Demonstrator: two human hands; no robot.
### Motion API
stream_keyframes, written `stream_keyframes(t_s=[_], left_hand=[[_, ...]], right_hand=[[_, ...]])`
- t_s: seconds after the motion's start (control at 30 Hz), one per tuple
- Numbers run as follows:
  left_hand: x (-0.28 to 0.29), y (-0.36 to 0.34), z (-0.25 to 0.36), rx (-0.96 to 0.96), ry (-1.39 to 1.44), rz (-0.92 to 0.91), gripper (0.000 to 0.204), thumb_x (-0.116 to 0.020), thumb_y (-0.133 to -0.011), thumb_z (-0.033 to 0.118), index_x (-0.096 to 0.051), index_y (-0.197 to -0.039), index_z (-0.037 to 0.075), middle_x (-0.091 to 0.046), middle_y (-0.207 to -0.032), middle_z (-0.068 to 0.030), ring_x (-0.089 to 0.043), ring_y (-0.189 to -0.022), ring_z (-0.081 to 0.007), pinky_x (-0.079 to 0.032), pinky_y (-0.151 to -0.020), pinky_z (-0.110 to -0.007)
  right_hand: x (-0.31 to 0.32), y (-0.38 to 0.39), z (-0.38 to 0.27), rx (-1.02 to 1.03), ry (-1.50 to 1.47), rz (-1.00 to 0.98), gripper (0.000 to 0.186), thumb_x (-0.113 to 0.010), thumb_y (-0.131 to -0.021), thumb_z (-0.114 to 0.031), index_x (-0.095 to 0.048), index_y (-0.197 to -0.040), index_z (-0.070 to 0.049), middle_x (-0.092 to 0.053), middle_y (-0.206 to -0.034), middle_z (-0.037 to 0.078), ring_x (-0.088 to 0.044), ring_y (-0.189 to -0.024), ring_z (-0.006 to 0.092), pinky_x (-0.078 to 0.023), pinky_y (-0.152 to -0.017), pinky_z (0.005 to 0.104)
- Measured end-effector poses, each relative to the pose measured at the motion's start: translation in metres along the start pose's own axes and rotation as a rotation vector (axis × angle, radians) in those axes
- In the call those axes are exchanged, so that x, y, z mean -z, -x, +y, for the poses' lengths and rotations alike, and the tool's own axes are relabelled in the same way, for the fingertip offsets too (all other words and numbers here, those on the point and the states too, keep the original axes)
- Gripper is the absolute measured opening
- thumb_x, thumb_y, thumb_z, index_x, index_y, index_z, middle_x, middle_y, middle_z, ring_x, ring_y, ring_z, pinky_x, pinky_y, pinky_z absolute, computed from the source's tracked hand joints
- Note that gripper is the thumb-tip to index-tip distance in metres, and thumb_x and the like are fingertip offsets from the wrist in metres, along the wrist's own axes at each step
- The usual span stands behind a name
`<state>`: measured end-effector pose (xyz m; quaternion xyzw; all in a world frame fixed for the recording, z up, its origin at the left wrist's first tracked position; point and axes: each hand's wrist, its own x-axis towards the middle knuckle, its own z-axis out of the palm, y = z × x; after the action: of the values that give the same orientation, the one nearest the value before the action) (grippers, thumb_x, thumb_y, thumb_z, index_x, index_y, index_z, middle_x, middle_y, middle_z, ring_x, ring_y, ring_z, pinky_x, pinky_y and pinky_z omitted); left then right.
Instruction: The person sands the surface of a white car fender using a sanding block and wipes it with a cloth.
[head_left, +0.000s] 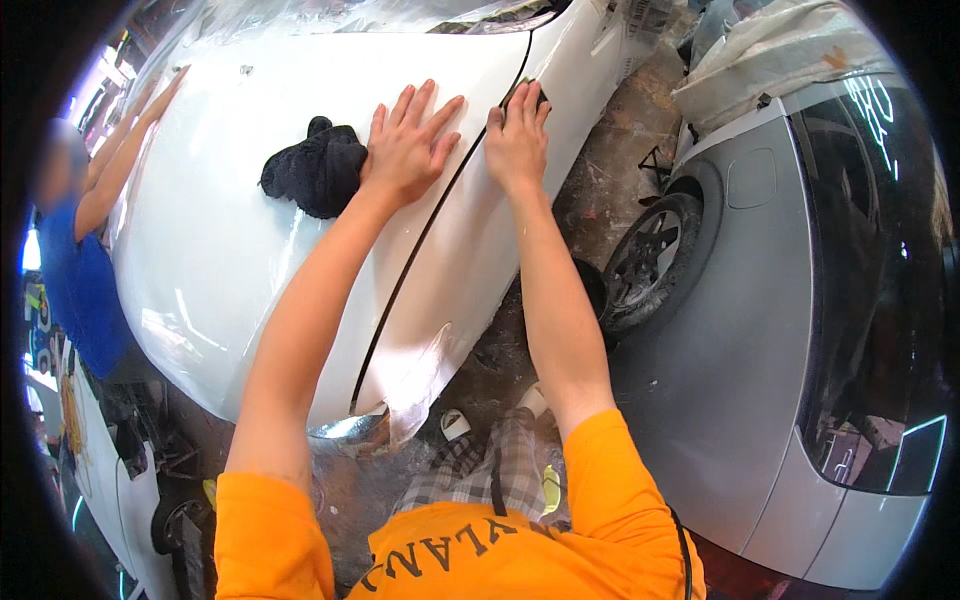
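My left hand (408, 150) lies with its fingers spread on the white car hood (210, 190), nothing in it. A crumpled black cloth (318, 168) rests on the hood just left of that wrist. Across the dark seam (425, 228), my right hand (518, 142) presses on the white fender (480, 235) close to its upper edge. Under its fingertips is a small dark pad (544, 99), mostly covered by the fingers, so its exact kind cannot be made out.
Clear plastic sheeting (270, 18) covers the hood's far end. A grey car (720, 290) with a dusty wheel (652, 255) stands close on my right. At the far left, another person in a blue shirt (80, 270) reaches over the hood. Another white car part (105, 450) is at lower left.
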<state>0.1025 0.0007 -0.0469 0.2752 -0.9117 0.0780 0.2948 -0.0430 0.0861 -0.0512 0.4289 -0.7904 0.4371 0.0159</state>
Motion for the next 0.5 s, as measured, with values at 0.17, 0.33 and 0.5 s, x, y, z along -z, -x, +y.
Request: stream_keyframes(t_s=[0.17, 0.33, 0.5], left_hand=[[-0.003, 0.019, -0.018, 0.018, -0.012, -0.032, 0.051, -0.051, -0.100, 0.042, -0.046, -0.150, 0.037, -0.030, -0.163, -0.0074, -0.029, -0.150, -0.0323, -0.022, -0.117, -0.061], [-0.001, 0.007, -0.004, 0.004, 0.027, -0.009, 0.052, -0.051, -0.099, 0.042, -0.045, -0.150, 0.037, -0.031, -0.163, -0.0077, -0.028, -0.150, -0.0329, -0.023, -0.117, -0.060], [0.004, 0.004, -0.002, -0.002, 0.030, -0.045, 0.052, -0.052, -0.099, 0.042, -0.046, -0.150, 0.035, -0.031, -0.163, -0.0080, -0.029, -0.149, -0.0334, -0.022, -0.117, -0.060]], right_hand=[[-0.044, 0.165, -0.036, 0.057, 0.033, -0.052, 0.069, -0.050, -0.101, -0.032, -0.024, -0.158, -0.004, -0.016, -0.167, 0.017, -0.015, -0.152, 0.0429, -0.024, -0.115, 0.0660], [-0.020, 0.031, 0.001, 0.076, 0.131, 0.022, 0.067, -0.049, -0.102, -0.033, -0.026, -0.157, -0.003, -0.020, -0.166, 0.016, -0.019, -0.151, 0.0430, -0.027, -0.113, 0.0675], [-0.014, -0.006, 0.004, 0.070, 0.212, 0.032, 0.067, -0.050, -0.101, -0.034, -0.026, -0.158, -0.006, -0.021, -0.166, 0.014, -0.019, -0.151, 0.0420, -0.023, -0.114, 0.0683]])
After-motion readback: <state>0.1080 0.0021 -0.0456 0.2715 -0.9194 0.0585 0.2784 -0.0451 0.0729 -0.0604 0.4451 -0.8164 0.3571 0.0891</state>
